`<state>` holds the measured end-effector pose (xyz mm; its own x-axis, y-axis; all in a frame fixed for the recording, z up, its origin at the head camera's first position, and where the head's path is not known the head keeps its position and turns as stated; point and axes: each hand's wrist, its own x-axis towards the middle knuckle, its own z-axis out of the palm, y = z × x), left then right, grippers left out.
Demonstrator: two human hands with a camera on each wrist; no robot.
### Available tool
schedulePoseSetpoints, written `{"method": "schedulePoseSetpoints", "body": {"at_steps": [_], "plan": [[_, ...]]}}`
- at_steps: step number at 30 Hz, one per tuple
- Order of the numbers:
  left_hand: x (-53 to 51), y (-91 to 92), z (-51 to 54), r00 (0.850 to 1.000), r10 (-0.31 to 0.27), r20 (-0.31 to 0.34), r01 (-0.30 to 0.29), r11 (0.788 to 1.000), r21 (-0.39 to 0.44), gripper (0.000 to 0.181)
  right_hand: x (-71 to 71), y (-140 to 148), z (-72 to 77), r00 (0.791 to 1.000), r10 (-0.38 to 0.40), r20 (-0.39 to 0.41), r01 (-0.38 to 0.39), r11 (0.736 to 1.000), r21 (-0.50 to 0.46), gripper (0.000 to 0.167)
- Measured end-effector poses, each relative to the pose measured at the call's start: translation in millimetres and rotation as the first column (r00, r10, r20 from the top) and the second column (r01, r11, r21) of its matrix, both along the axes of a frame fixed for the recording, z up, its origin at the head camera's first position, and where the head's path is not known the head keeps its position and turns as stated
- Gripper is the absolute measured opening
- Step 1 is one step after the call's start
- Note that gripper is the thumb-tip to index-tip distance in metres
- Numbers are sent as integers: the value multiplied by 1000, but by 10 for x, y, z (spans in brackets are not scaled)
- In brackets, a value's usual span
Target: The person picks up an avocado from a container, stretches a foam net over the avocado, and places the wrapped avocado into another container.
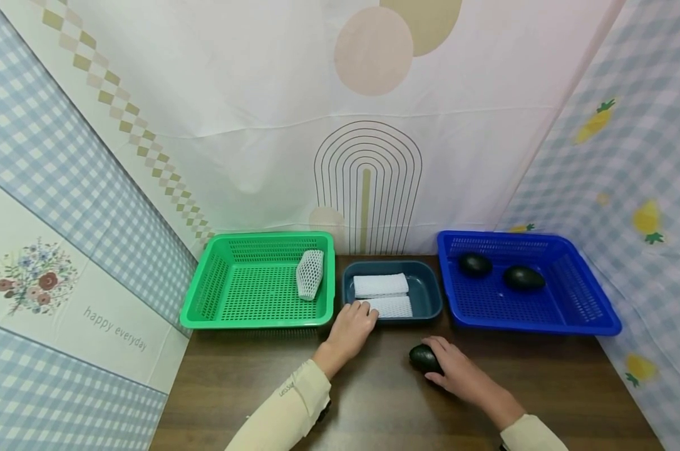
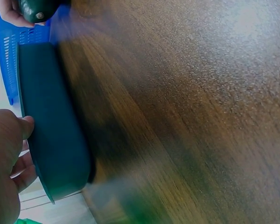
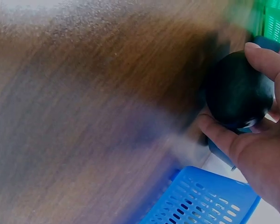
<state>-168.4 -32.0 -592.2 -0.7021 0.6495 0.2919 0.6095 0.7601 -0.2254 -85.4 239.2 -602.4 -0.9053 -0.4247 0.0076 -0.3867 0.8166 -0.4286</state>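
My right hand [image 1: 458, 371] grips a dark green avocado [image 1: 424, 359] just above or on the table, in front of the dark teal tray [image 1: 432, 297]. In the right wrist view, thumb and fingers curve around the avocado [image 3: 239, 91]. My left hand [image 1: 351, 329] is at the tray's near left rim, its fingertips by the lower of two white foam net sleeves [image 1: 393, 307]. The other sleeve [image 1: 381, 285] lies behind it. In the left wrist view, my left fingers [image 2: 24, 178] bend at the tray rim; whether they pinch the sleeve is hidden.
A green basket [image 1: 261, 324] on the left holds one avocado-sized thing in a white net sleeve [image 1: 310, 274]. A blue basket [image 1: 534, 327] on the right holds two avocados, one on the left [image 1: 475, 265] and one on the right [image 1: 523, 277]. Patterned cloth walls surround the wooden table [image 1: 385, 407].
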Motion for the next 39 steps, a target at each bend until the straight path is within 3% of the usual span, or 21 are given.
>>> {"method": "schedulePoseSetpoints", "body": {"at_steps": [11, 26, 32, 39], "plan": [[3, 0, 6, 1000, 6, 12, -6, 1000, -19, 13, -21, -29, -50, 995, -44, 91, 45, 999, -9, 71], [-1, -4, -22, 1000, 3, -16, -3, 1000, -9, 11, -7, -60, -59, 996, -46, 80, 48, 999, -22, 78], [-7, -3, -21, 1000, 2, -12, -2, 1000, -7, 10, 5, -73, 45, 997, -42, 60, 42, 999, -11, 78], [-11, -3, -20, 1000, 9, -19, -10, 1000, -17, 9, 24, -99, 252, 999, -22, -42, 21, 1000, -7, 73]]}}
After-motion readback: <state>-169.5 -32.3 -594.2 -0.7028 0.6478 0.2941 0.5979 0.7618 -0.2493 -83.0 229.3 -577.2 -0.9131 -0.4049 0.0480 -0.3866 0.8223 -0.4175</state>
